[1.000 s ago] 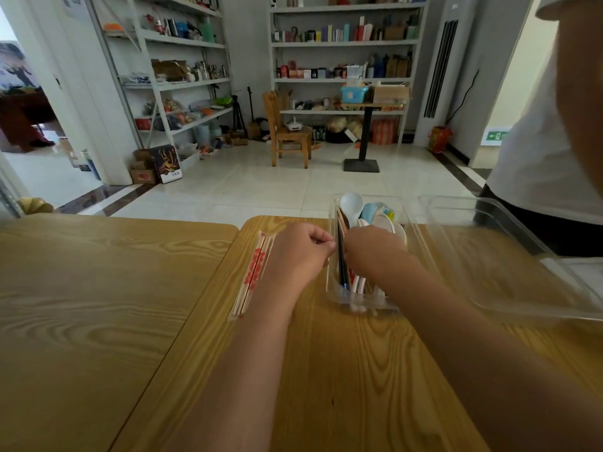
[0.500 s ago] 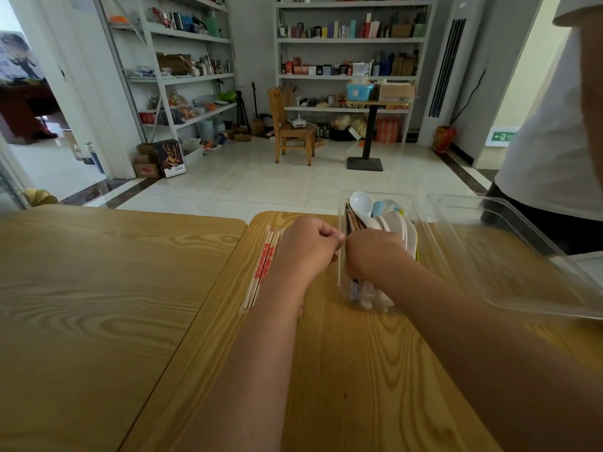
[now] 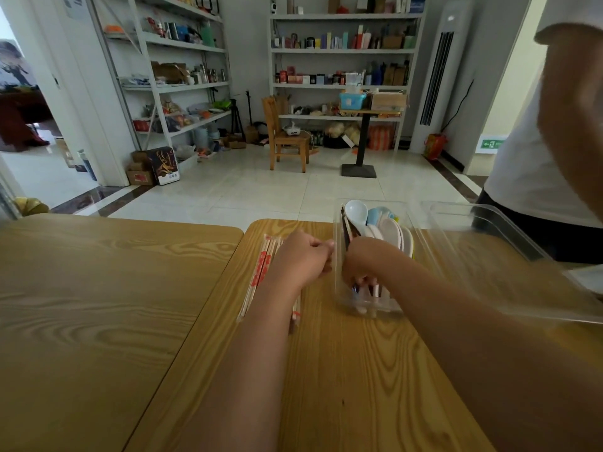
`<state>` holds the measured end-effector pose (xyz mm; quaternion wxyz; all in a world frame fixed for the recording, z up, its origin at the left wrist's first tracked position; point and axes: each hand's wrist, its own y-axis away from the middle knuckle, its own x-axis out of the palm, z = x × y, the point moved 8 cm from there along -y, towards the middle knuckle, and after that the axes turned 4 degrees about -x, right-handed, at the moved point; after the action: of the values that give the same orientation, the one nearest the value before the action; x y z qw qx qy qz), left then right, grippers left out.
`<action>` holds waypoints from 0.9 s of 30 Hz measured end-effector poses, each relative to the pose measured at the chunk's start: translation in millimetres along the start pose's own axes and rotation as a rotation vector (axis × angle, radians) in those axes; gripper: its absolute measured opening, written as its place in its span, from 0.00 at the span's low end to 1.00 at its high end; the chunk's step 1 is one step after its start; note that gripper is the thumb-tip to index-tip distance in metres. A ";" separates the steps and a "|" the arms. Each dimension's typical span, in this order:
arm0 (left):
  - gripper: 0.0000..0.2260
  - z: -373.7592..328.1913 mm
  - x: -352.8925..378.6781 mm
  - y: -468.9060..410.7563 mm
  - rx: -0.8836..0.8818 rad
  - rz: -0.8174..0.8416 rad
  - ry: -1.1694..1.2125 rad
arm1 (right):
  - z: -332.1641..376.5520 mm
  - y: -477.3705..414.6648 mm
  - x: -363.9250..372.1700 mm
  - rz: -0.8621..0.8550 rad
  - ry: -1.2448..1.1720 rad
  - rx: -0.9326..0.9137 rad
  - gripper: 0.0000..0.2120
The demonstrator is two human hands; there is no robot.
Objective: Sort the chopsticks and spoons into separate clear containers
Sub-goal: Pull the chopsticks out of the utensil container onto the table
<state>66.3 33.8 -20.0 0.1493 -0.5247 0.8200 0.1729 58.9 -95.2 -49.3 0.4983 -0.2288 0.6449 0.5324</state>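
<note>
A narrow clear container point(image 3: 339, 298) stands on the wooden table point(image 3: 359, 370). It holds several white and pale blue spoons point(image 3: 357, 213), and dark chopsticks point(image 3: 344, 228) lie along its left wall. My right hand point(image 3: 363, 262) reaches down inside it, fingers curled around the dark chopsticks among the spoon handles. My left hand point(image 3: 303, 256) is a closed fist pressed against the container's left wall. Paper-wrapped chopsticks with red print point(image 3: 259, 275) lie to the left, partly hidden under my left forearm. A large clear container point(image 3: 509, 282) sits to the right with nothing in it.
Another person in a white shirt point(image 3: 522, 158) stands at the table's far right corner. A second wooden table point(image 3: 98, 305) adjoins on the left. Beyond the table edge are tiled floor, a wooden chair point(image 3: 284, 138) and loaded shelves.
My right hand has sunk deeper into the narrow container, its fingers now down among the handles. My left fist has stayed against the container's left wall.
</note>
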 end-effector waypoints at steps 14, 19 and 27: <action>0.11 13.5 18.2 -2.9 -0.074 0.107 -0.100 | -23.3 1.6 16.5 0.168 -0.957 -0.013 0.08; 0.08 14.7 20.4 -5.5 -0.100 0.115 -0.082 | -22.4 -7.0 16.8 0.195 -1.096 -0.022 0.11; 0.09 15.2 20.6 -6.9 -0.102 0.098 -0.141 | -23.5 -1.1 -6.1 0.101 -1.053 -0.049 0.11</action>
<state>65.3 21.1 -43.3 0.1710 -0.4776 0.8223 0.2578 52.9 -118.5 -45.9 0.7230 0.0892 0.3050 0.6134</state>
